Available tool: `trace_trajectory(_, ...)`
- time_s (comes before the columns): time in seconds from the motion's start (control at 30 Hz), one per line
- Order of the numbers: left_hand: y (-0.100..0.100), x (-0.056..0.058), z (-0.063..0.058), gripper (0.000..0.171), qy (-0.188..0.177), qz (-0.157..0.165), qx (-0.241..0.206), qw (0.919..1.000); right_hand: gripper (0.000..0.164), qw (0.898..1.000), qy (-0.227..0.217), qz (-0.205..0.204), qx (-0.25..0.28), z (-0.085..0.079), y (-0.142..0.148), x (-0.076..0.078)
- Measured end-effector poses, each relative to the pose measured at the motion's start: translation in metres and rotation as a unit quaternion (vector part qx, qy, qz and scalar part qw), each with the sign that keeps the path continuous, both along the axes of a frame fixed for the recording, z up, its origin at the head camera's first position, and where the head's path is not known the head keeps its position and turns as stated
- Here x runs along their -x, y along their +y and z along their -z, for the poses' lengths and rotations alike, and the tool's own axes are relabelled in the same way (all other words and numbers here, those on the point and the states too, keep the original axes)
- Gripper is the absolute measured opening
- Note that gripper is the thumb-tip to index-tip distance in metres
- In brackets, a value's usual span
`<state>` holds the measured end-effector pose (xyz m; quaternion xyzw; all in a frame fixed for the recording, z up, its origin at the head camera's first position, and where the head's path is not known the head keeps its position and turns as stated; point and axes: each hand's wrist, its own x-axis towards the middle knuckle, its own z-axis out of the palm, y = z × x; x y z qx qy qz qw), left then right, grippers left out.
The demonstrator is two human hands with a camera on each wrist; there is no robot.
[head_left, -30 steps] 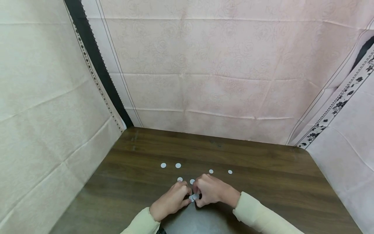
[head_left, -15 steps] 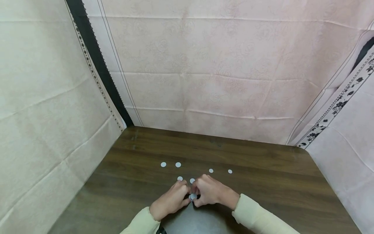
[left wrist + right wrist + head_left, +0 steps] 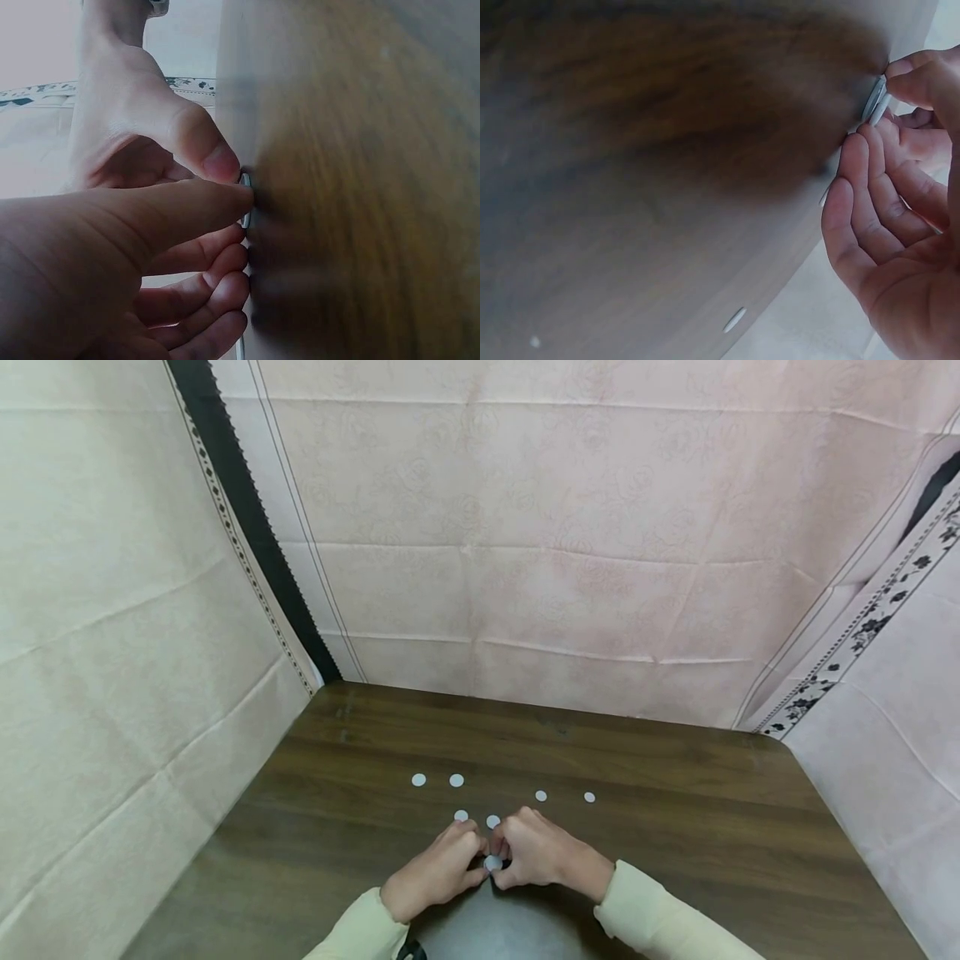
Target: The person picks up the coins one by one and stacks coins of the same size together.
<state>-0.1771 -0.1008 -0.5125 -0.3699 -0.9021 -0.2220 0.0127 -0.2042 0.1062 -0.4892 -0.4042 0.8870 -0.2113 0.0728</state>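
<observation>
Two small white discs (image 3: 875,101) lie one on the other at the table's near side, showing as a single pale disc (image 3: 492,863) in the head view. My left hand (image 3: 438,870) pinches the stack from the left, thumb at its near edge and curled fingers at its far edge. From the right, my right hand (image 3: 550,852) pinches the same stack between thumb and fingertips. The left wrist view shows both thumbs meeting at the stack's rim (image 3: 246,199), close over the wood. The fingers cover part of the edges.
Several more white discs lie flat on the brown wooden table (image 3: 675,827). One disc (image 3: 492,822) and another (image 3: 461,816) sit just beyond the hands; a pair (image 3: 456,780) is farther left, with two (image 3: 541,796) at right. Pale cloths (image 3: 525,568) hang around the table.
The upper disc has slid left onto the lower one, so the two now line up between the hands. The right hand has shifted slightly left; the left hand has barely moved.
</observation>
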Motion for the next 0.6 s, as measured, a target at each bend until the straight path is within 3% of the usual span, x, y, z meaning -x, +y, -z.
trace_trajectory(0.17,-0.001,0.001,0.003,0.014,0.02,0.008,0.003,0.9998,0.01,1.0,0.008,0.003,-0.004,-0.001,-0.001,-0.002)
trace_trajectory(0.27,0.0,-0.001,-0.001,0.014,0.016,0.006,0.003,0.9998,0.01,1.0,0.012,0.004,-0.006,-0.002,-0.001,-0.002)
trace_trajectory(0.33,0.002,-0.006,-0.015,0.014,-0.001,-0.004,0.003,1.0,0.01,1.0,0.015,0.004,-0.007,-0.002,-0.001,-0.003)
trace_trajectory(0.6,0.004,-0.009,-0.02,0.014,-0.015,-0.021,0.025,0.9994,0.008,1.0,0.014,0.005,-0.007,-0.002,-0.002,-0.004)
